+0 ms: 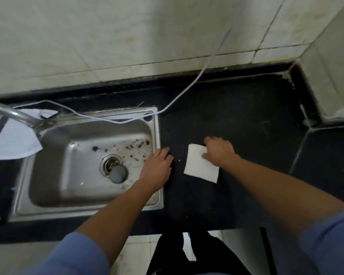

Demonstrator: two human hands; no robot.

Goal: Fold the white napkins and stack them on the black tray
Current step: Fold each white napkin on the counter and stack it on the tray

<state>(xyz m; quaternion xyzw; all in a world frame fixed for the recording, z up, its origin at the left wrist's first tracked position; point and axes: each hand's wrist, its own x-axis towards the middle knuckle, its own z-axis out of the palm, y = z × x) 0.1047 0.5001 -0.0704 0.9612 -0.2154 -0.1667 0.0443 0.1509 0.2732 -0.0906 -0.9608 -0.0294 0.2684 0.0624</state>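
A folded white napkin (200,165) lies flat on the black countertop (236,108), to the right of the sink. My right hand (218,150) lies over the napkin's far right edge, thumb on top of it and fingers curled past its upper corner. My left hand (157,169) lies palm down with straight fingers on the counter at the sink's right rim, a short gap left of the napkin, holding nothing. No black tray stands out against the dark counter.
A steel sink (87,209) with debris and a drain plug (118,172) fills the left. A faucet (14,114) and white sheets (14,143) are at far left. A pale cable (187,90) runs from the wall across the sink's back. A tiled wall corner (330,76) juts in at right.
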